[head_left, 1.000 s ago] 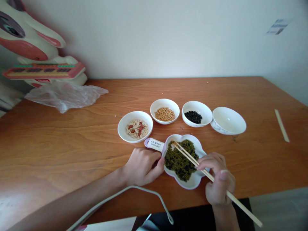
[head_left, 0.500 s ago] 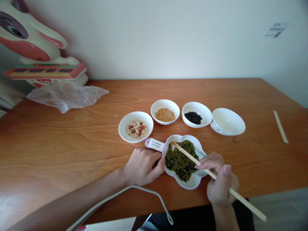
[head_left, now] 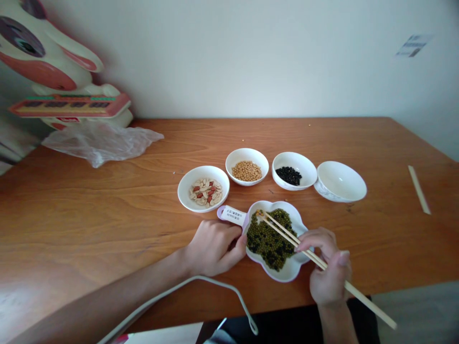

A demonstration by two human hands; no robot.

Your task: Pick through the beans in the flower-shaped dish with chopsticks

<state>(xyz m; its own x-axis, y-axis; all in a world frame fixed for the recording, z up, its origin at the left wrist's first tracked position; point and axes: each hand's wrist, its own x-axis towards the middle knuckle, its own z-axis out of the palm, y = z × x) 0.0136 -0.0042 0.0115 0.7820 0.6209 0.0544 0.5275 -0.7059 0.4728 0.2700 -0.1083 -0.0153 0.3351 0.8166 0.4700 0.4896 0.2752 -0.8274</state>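
My right hand grips a pair of wooden chopsticks. Their tips, slightly apart, reach into the upper left of a white flower-shaped dish with a labelled purple handle. Dark green beans, with a few black ones among them, spread over the dish's bottom. A small yellowish-brown bit lies at the chopstick tips. Curled at the dish's left rim, just below the handle, is my left hand, its thumb against the edge; its other fingertips are hidden.
Behind the dish stand bowls of peanuts, yellow soybeans and black beans, plus an empty white bowl. A chopstick wrapper-like strip lies at right. A plastic bag, a toy keyboard and a cable sit leftward.
The chopstick tips have spread a little apart inside the dish, and the fingers of my right hand have shifted slightly. My left hand stays against the rim.
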